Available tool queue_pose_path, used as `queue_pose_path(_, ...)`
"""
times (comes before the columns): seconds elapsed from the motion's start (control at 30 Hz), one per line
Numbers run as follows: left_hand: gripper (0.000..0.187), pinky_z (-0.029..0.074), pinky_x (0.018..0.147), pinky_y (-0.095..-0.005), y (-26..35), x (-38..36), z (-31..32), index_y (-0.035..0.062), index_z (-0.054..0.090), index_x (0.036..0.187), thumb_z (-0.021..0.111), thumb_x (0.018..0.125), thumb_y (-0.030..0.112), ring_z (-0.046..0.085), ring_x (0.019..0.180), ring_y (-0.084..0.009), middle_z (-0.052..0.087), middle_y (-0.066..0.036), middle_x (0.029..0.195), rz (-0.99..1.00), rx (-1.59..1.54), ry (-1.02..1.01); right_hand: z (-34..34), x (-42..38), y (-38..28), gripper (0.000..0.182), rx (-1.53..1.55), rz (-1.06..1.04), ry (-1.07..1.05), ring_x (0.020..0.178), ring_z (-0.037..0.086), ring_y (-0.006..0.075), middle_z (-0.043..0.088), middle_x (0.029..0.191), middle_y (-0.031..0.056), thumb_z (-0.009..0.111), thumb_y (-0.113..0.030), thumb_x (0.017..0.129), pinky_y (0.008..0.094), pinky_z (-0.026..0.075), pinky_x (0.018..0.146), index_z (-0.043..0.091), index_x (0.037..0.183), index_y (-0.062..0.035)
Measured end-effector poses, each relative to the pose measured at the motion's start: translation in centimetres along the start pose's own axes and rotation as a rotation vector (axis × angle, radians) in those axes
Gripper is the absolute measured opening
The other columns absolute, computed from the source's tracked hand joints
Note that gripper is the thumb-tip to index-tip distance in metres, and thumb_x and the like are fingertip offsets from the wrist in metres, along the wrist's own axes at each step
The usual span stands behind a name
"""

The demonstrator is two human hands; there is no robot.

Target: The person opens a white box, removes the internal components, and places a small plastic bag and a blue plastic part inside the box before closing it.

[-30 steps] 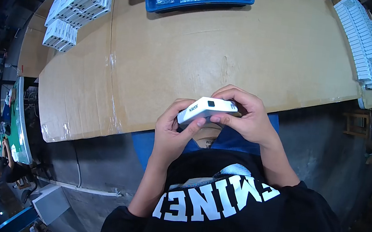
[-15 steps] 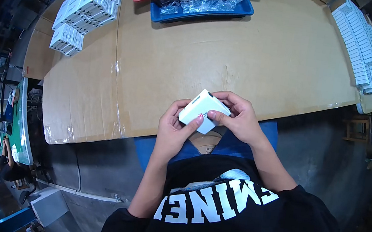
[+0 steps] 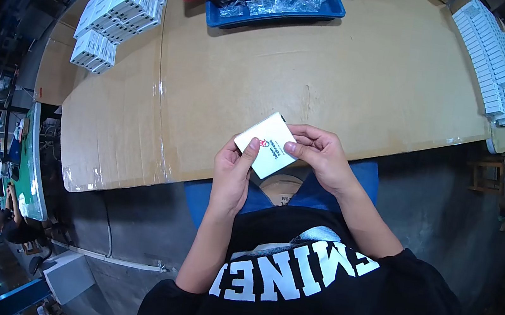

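Box (image 3: 265, 144), small, white, with printed lettering on its upturned face, sits tilted between both hands just above the near edge of the cardboard-covered counter (image 3: 352, 75). The left hand (image 3: 232, 177) has its grip clenched on the lower left side, thumb on top; the right hand (image 3: 322, 157) pinches the right edge. Stacked white boxes (image 3: 123, 0) and a blue tray (image 3: 279, 5) lie well apart at the far side.

Bright even overhead light on tabletop; strong fisheye bending, dark vignetted corners; centre sharp.

Trays (image 3: 272, 7) lie behind the box (image 3: 267, 144), stacked boxes (image 3: 123, 3) to their left.
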State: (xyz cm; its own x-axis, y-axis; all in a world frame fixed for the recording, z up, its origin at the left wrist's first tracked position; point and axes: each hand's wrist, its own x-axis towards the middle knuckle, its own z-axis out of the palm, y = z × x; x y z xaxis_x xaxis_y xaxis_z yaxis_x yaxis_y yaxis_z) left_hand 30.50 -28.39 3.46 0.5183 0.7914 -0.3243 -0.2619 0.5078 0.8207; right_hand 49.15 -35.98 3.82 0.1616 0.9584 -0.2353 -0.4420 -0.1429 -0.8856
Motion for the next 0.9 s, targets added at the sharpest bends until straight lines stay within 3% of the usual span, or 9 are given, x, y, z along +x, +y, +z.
queue_pose_path(0.1,0.047,0.055,0.09,-0.034,-0.5,0.2,0.5,-0.0017,0.056,0.133,0.052,0.11,0.038,0.069,0.101,-0.0187,0.067,-0.013,0.122,0.025,-0.147,0.045,0.2,0.2,-0.1,0.04,0.001,-0.028,0.043,0.108,0.067,0.0138,0.072,0.12,0.0126,0.071,-0.011,0.098,0.028,0.052,0.096,0.062,0.134,0.0045)
queue_pose_path(0.17,0.059,0.055,0.095,-0.0432,-0.2,0.3,0.0,0.0028,0.049,0.142,0.035,0.111,0.051,0.068,0.111,-0.0251,0.062,-0.018,0.134,-0.237,-0.345,-0.124,0.2,0.1,0.0,0.04,0.019,-0.065,0.075,0.109,0.067,0.0138,0.072,0.121,0.0123,0.07,-0.012,0.099,0.028,0.051,0.096,0.062,0.135,0.0035)
queue_pose_path(0.3,0.059,0.058,0.088,-0.0384,-2.3,0.8,-1.5,0.0021,0.051,0.141,0.039,0.11,0.051,0.071,0.094,-0.0251,0.066,-0.017,0.125,-0.508,-0.656,-0.5,0.0,0.0,-0.1,0.04,-0.039,-0.119,0.027,0.118,0.063,0.0156,0.069,0.129,0.0124,0.063,-0.008,0.102,0.0293,0.049,0.102,0.058,0.141,0.0005)
queue_pose_path(0.5,0.04,0.055,0.1,-0.0366,-1.0,1.4,0.3,-0.0017,0.054,0.137,0.066,0.101,0.011,0.066,0.115,-0.0199,0.067,-0.013,0.125,-0.143,-0.24,-0.1,-0.7,0.0,1.4,0.045,-0.176,-0.318,0.259,0.125,0.061,0.0178,0.063,0.136,0.0142,0.057,-0.005,0.104,0.0319,0.047,0.109,0.048,0.148,0.0024)
queue_pose_path(0.6,0.045,0.051,0.105,-0.035,-1.4,1.9,1.4,-0.0042,0.051,0.134,0.071,0.094,-0.003,0.064,0.119,-0.0191,0.065,-0.016,0.127,0.147,0.049,0.068,0.3,-1.0,1.3,0.059,-0.26,-0.244,0.262,0.126,0.061,0.0212,0.064,0.133,0.0175,0.071,-0.015,0.098,0.0358,0.05,0.105,0.046,0.147,0.0062)
queue_pose_path(0.7,0.05,0.051,0.106,-0.0343,-2.1,1.4,3.0,-0.0057,0.047,0.137,0.071,0.094,-0.003,0.062,0.122,-0.0208,0.061,-0.017,0.131,0.317,0.13,0.014,1.8,-1.0,0.2,0.097,-0.442,-0.256,0.272,0.133,0.056,0.0286,0.055,0.142,0.0224,0.087,-0.027,0.085,0.0413,0.048,0.11,0.029,0.157,0.0041)
queue_pose_path(0.77,0.058,0.048,0.11,-0.0373,-2.9,1.0,2.8,-0.0043,0.042,0.143,0.07,0.092,-0.005,0.059,0.128,-0.0253,0.056,-0.019,0.14,0.295,0.195,-0.025,1.7,-0.7,0.4,0.104,-0.417,-0.342,0.243,0.137,0.051,0.0304,0.049,0.147,0.0232,0.088,-0.028,0.083,0.0428,0.046,0.112,0.024,0.159,0.0029)
queue_pose_path(0.83,0.067,0.044,0.114,-0.0409,-3.6,0.8,2.6,-0.0003,0.039,0.149,0.071,0.091,-0.005,0.054,0.136,-0.0308,0.052,-0.02,0.147,0.56,0.546,-0.143,1.5,0.1,0.5,0.11,-0.397,-0.434,0.211,0.141,0.047,0.0322,0.043,0.152,0.024,0.089,-0.029,0.082,0.0442,0.044,0.113,0.019,0.161,0.0017)
queue_pose_path(0.9,0.091,0.037,0.12,-0.0479,-4.0,1.7,1.6,0.0061,0.03,0.157,0.082,0.083,0.007,0.036,0.151,-0.0348,0.03,-0.022,0.163,0.568,0.564,-0.22,0.2,0.8,-0.3,0.112,-0.554,-0.593,0.1,0.148,0.038,0.0322,0.036,0.158,0.019,0.089,-0.021,0.081,0.0489,0.032,0.123,0.016,0.163,-0.0053)
